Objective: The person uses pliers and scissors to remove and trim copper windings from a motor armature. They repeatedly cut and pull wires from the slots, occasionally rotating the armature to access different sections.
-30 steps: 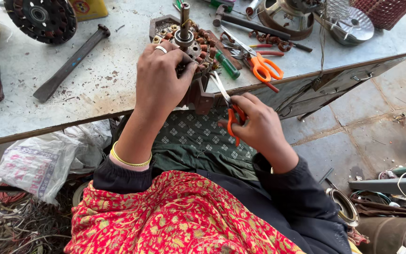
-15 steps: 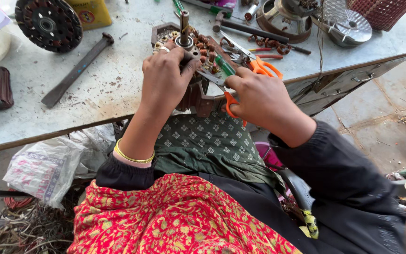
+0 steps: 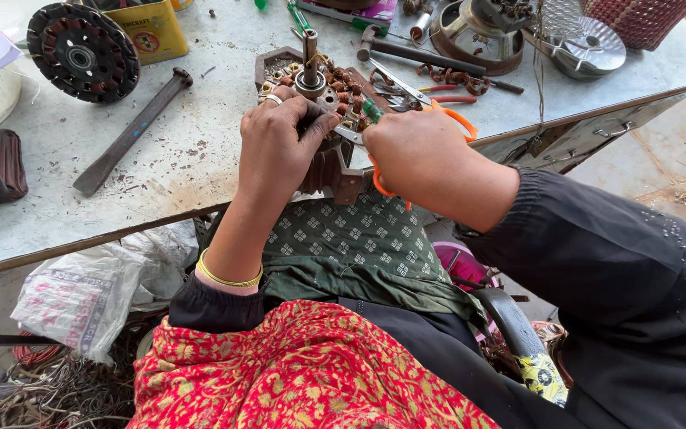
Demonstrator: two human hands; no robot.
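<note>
A motor stator (image 3: 323, 91) with copper windings and an upright steel shaft rests at the near edge of the grey table (image 3: 200, 159). My left hand (image 3: 279, 147), with rings and a gold bangle on the wrist, grips its near side. My right hand (image 3: 418, 155) holds orange-handled scissors (image 3: 379, 179); their blades reach left toward the windings, and their tips are hidden between my hands.
A second wound stator (image 3: 82, 52), a yellow tin (image 3: 152, 30) and a long metal bar (image 3: 130, 133) lie at the left. A second pair of orange scissors (image 3: 426, 99), hand tools and metal motor housings (image 3: 478, 32) crowd the far right. A plastic bag (image 3: 81, 298) and wire scraps sit below the table.
My right hand rose from below the table edge with the scissors and closed in on the stator's right side. My left hand kept its grip.
</note>
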